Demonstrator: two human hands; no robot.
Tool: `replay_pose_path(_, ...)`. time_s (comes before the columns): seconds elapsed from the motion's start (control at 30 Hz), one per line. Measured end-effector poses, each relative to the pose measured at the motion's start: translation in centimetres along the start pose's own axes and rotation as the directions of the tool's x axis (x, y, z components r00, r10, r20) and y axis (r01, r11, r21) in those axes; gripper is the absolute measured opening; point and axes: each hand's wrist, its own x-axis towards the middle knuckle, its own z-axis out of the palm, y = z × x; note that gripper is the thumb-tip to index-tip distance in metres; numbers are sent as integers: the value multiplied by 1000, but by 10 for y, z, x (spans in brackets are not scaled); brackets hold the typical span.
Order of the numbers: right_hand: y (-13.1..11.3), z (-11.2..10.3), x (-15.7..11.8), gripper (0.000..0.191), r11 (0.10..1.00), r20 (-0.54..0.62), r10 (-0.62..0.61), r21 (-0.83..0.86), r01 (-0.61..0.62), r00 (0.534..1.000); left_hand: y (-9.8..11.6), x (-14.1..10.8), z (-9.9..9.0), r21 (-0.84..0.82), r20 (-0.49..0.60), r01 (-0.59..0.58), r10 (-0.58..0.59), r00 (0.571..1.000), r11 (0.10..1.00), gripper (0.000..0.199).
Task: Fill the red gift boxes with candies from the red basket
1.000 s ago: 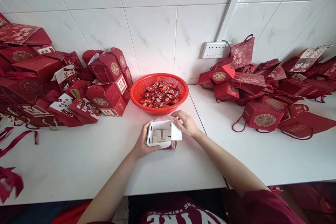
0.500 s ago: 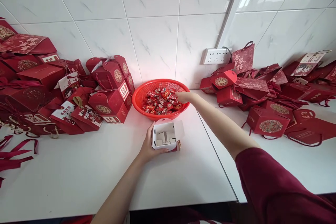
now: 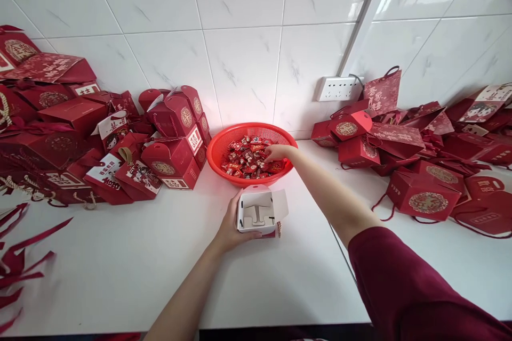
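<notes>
My left hand [image 3: 232, 226] is wrapped round the left side of an open gift box [image 3: 256, 212] on the white table, thumb along its near edge. The box's mouth faces up, showing a pale cardboard inside; one white flap stands out to the right, and a twisted cord hangs at its right side. Behind it sits a red plastic basket [image 3: 216, 144] of red-wrapped candies [image 3: 248, 159]. My right hand [image 3: 278, 153] reaches into the basket's right part, fingers curled down and closed at the candies. What lies between the fingertips is mostly hidden.
Red gift boxes [image 3: 172, 162] are stacked at the left, with dark red ribbons [image 3: 28, 261] nearer. More red boxes [image 3: 428, 194] with cords are piled at the right. A power strip [image 3: 338, 89] is on the tiled wall [image 3: 240, 74] behind the basket.
My right hand has shifted within the basket, and its curled fingers show more above the candies. My left hand still holds the box. The whole view has swung slightly left.
</notes>
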Motion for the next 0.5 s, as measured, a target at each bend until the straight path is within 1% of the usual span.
replay_pose_path(0.07, 1, -2, -5, 18, 996, 6, -56, 65, 55, 998, -1, -1, -1, 16, -8, 5, -4, 1000, 1000, 118)
replay_pose_path(0.1, 1, -3, -9, 12, 991, 1, -81, 107, 80, 997, -1, -1, -1, 22, -10, 6, -6, 1000, 1000, 118)
replay_pose_path(0.17, 0, -4, -17, 17, 971, -19, -120, 207, 121, 993, -1, -1, -1, 33, -13, 7, -7, 1000, 999, 118)
replay_pose_path(0.23, -2, -4, -29, 20, 928, -45, -158, 336, 164, 986, -1, -2, -1, 39, -15, 4, -3, 1000, 999, 117)
replay_pose_path(0.27, -4, -2, -35, 18, 893, -59, -178, 410, 186, 982, 0, -2, -1, 40, -12, 2, -1, 1000, 999, 117)
replay_pose_path(0.33, -9, 5, -51, 15, 796, -88, -220, 560, 230, 972, 0, -1, -2, 47, -6, 1, -1, 1000, 999, 118)
replay_pose_path(0.4, -15, 14, -67, 23, 675, -123, -252, 688, 266, 960, 1, -1, -1, 70, -4, 0, 0, 1000, 998, 118)
replay_pose_path(0.5, -24, 30, -91, 34, 508, -187, -275, 805, 307, 943, 3, -3, 1, 147, -32, -6, 11, 999, 989, 120)
